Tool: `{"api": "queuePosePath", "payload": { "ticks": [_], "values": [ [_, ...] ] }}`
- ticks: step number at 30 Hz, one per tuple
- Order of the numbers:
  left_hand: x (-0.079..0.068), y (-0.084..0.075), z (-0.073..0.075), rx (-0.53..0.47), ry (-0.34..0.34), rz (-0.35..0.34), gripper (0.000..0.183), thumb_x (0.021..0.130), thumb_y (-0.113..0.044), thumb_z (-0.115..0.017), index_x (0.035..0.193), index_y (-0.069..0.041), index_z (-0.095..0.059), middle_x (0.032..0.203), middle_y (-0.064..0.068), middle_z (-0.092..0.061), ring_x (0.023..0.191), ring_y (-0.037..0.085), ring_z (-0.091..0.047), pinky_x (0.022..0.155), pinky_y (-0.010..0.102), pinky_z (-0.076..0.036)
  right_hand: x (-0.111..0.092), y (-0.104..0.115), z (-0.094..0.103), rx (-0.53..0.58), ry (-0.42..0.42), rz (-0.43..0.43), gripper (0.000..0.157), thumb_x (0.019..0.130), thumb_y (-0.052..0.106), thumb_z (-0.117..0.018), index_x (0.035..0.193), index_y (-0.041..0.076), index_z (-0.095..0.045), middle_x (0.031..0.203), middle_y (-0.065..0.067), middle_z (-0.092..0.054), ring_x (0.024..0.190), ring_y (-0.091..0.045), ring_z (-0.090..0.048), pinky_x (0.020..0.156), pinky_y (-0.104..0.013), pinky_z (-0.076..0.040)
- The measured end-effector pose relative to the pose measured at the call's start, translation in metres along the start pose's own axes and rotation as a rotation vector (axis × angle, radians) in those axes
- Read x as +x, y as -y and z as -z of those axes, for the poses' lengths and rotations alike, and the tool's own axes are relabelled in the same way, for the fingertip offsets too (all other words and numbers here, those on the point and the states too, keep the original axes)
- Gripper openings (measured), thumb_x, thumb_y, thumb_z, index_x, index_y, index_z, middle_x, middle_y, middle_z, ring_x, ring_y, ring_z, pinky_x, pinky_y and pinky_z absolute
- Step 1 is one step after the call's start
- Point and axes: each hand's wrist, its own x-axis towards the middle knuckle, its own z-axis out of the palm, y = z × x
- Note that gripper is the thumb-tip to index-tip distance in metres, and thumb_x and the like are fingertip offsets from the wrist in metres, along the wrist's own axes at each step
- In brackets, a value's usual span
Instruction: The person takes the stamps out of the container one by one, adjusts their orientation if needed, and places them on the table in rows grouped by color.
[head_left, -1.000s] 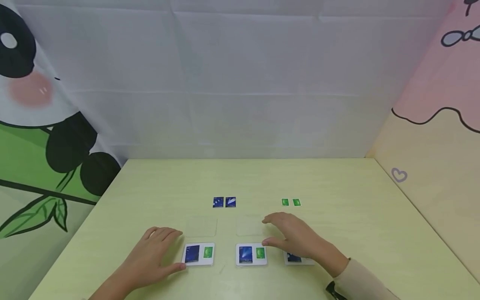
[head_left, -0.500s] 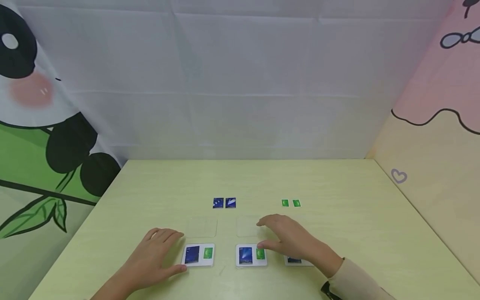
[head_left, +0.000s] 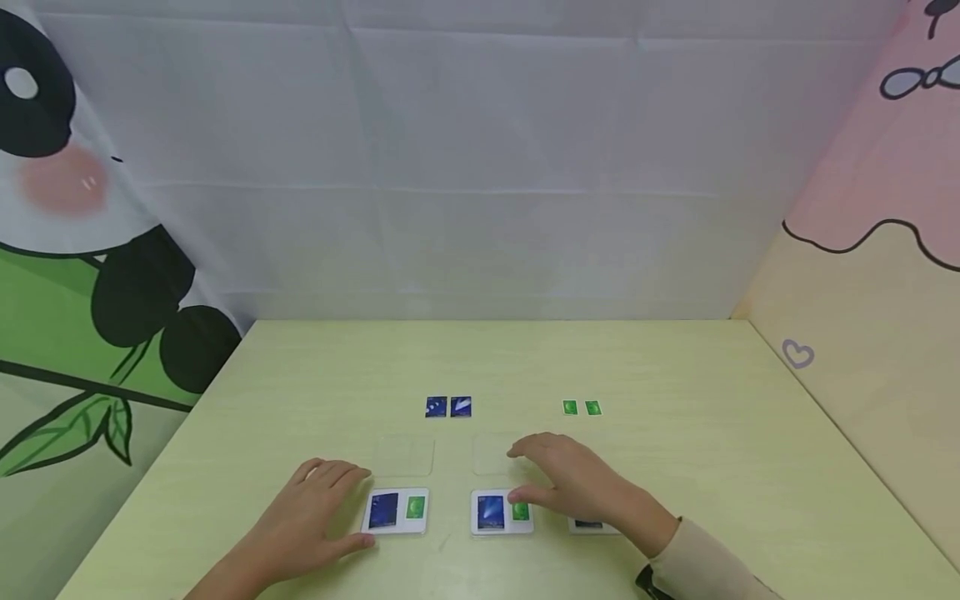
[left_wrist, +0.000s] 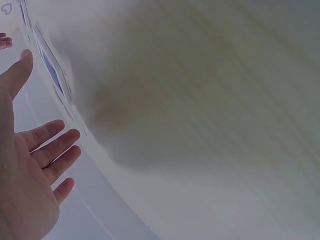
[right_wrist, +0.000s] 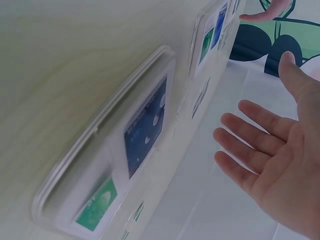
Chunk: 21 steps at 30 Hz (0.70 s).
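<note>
My left hand (head_left: 311,517) is spread beside the left white case (head_left: 397,511), thumb near its lower left corner. Whether it touches cannot be told. In the left wrist view this hand (left_wrist: 37,170) holds nothing. My right hand (head_left: 581,483), fingers apart and holding nothing, hovers between the middle white case (head_left: 501,512) and the right white case (right_wrist: 112,165), which it largely hides in the head view. Its thumb overlaps the middle case's green picture. Each case bears one blue and one green picture and has a clear rim.
Behind the cases lie two clear flat plastic pieces (head_left: 403,457), the right one partly covered by my fingers. Farther back are two small blue pictures (head_left: 436,407) and two small green ones (head_left: 570,407). A white cloth (head_left: 480,167) stands behind the table (head_left: 300,375).
My right hand has drifted left and slightly nearer, its thumb now over the middle case's green picture. The left hand has barely shifted right. Cases and pictures stay in place.
</note>
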Motion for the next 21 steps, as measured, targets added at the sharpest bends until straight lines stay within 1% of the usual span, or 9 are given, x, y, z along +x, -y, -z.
{"api": "queuePosePath", "payload": {
  "ticks": [6,10,16,21],
  "values": [
    [0.0005,-0.0009,-0.0015,-0.004,0.02,-0.014,0.079,0.07,-0.078,-0.06,0.121,-0.017,-0.061,0.119,-0.003,-0.064,0.113,0.018,-0.056,0.108,0.053,-0.035,0.0016,-0.001,-0.0025,-0.01,0.001,0.009,0.052,0.088,0.051,-0.061,0.124,0.012,-0.062,0.128,-0.001,-0.064,0.123,-0.022,-0.057,0.103,-0.041,-0.046],
    [-0.0001,-0.0016,-0.0021,-0.004,0.012,-0.031,0.077,0.071,-0.077,-0.06,0.121,-0.018,-0.061,0.119,-0.005,-0.065,0.113,0.017,-0.057,0.108,0.052,-0.035,0.0026,-0.0015,-0.0038,-0.015,0.003,0.021,0.053,0.089,0.052,-0.06,0.123,0.012,-0.062,0.128,-0.001,-0.063,0.123,-0.021,-0.057,0.103,-0.041,-0.046],
    [-0.0003,-0.0028,-0.0005,-0.008,-0.007,-0.072,0.076,0.075,-0.077,-0.056,0.122,-0.018,-0.06,0.12,-0.005,-0.065,0.113,0.017,-0.058,0.106,0.051,-0.035,0.0036,-0.0006,-0.0041,-0.012,0.002,0.031,0.052,0.089,0.051,-0.061,0.123,0.012,-0.062,0.128,-0.001,-0.063,0.123,-0.022,-0.057,0.103,-0.042,-0.045],
    [0.0001,-0.003,-0.0011,-0.02,0.016,-0.072,0.074,0.075,-0.076,-0.058,0.121,-0.018,-0.061,0.12,-0.005,-0.065,0.113,0.017,-0.058,0.107,0.052,-0.034,0.0043,0.0017,-0.0047,-0.014,0.0,0.044,0.05,0.088,0.048,-0.063,0.122,0.012,-0.063,0.127,-0.001,-0.064,0.123,-0.021,-0.057,0.103,-0.041,-0.045]
  ]
}}
